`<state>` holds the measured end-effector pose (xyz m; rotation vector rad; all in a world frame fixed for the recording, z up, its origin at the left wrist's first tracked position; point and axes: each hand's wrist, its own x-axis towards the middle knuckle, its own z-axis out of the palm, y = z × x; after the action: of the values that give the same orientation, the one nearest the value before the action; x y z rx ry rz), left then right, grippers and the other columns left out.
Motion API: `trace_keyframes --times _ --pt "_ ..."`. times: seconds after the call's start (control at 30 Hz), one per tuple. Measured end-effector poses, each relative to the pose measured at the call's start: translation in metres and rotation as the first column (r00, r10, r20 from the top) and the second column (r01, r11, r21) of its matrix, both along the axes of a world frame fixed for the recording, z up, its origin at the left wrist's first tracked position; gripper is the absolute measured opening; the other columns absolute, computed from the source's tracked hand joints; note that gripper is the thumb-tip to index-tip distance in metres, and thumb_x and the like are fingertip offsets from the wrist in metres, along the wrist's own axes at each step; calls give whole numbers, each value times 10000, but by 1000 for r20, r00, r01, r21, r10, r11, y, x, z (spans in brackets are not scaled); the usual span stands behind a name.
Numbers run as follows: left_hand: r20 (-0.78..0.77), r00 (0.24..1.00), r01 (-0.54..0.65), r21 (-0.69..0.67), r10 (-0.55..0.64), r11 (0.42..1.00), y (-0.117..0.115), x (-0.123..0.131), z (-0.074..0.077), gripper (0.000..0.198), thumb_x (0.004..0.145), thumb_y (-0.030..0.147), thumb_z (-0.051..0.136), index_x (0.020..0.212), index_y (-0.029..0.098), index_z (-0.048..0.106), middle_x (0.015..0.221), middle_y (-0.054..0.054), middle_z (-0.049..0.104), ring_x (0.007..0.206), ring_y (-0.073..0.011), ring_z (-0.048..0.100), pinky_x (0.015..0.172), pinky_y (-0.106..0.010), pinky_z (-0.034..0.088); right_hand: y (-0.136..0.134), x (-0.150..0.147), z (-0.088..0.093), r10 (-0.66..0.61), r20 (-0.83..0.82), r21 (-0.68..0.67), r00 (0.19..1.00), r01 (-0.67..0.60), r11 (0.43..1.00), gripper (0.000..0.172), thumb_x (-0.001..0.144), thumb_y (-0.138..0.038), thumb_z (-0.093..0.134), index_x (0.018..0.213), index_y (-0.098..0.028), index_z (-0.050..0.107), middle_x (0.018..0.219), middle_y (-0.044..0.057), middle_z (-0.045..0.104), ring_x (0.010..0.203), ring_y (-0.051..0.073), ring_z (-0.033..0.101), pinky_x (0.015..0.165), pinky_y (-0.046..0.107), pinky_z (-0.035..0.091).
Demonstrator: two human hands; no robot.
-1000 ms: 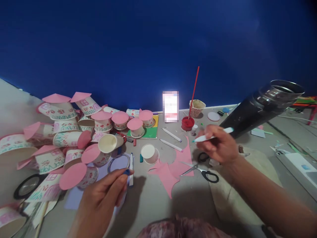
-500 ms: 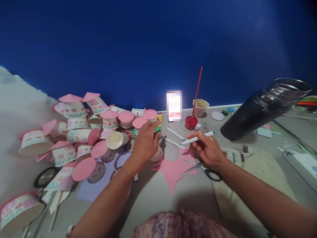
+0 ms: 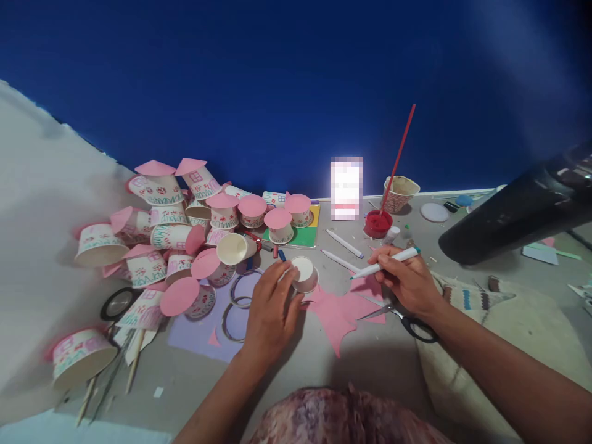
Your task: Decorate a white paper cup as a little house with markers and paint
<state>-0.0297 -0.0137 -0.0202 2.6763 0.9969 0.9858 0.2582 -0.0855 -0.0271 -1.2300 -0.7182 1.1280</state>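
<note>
Right fingers (image 3: 394, 264) hold marker (image 3: 370, 269) (left (image 3: 276, 272) perhaps touch cup (image 3: 305, 270)).

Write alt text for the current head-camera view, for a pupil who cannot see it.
A person's right hand holds an uncapped white-and-teal marker, and the left hand is at the edge of a plain white paper cup. Cut pink paper lies between the hands, near black-handled scissors. Decorated paper cups with pink paper roofs crowd the left.

craft workspace | scissors (image 3: 393, 310) | marker (image 3: 370, 269) | pink paper scraps (image 3: 337, 317) | decorated cups (image 3: 145, 270)
</note>
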Motion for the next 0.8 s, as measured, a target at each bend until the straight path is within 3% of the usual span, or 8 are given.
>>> trace_keyframes --times 0.1,0.23,0.47,0.6,0.8 --pt "-148 988 33 -33 -38 999 8 7 -5 641 991 256 678 1580 235 426 1545 -181 600 1477 -364 543 1171 -549 480 0 1 -1 2 16 0 1000 -2 1000 444 784 -646 840 786 -215 730 617 7 632 503 119 480 413 250 328" --pt "-239 971 -23 -44 11 999 25 16 -6 796 914 205 704 1624 209 344 1596 -215 548 1513 -406 496 1172 -580 454 0 0 -3 1 31 -3 1000 -1 1000 428 797 -633 831 822 -224 712 625 -1 631 488 119 471 405 249 342" --pt "-117 980 -161 -6 159 987 45 26 -14 741 857 140 678 1555 161 427 1447 -237 543 1369 -416 570 1126 -613 498 2 -1 -4 -22 44 16 999 21 1000 420 820 -604 830 821 -223 653 590 -23 613 476 106 465 405 225 335" --pt "9 995 -91 -228 96 969 44 23 -9 831 793 95 661 1574 218 404 1479 -171 500 1420 -357 537 1184 -571 482 3 -2 -3 -31 47 18 998 30 999 438 820 -619 840 842 -220 661 612 -10 648 483 106 473 417 229 340" --pt "206 978 95 -487 9 868 39 20 1 846 784 107 693 1566 283 424 1577 -135 467 1493 -325 489 1201 -510 486 2 -1 -4 -33 54 16 998 32 999 430 824 -617 843 869 -219 686 635 2 683 483 110 474 411 234 336"
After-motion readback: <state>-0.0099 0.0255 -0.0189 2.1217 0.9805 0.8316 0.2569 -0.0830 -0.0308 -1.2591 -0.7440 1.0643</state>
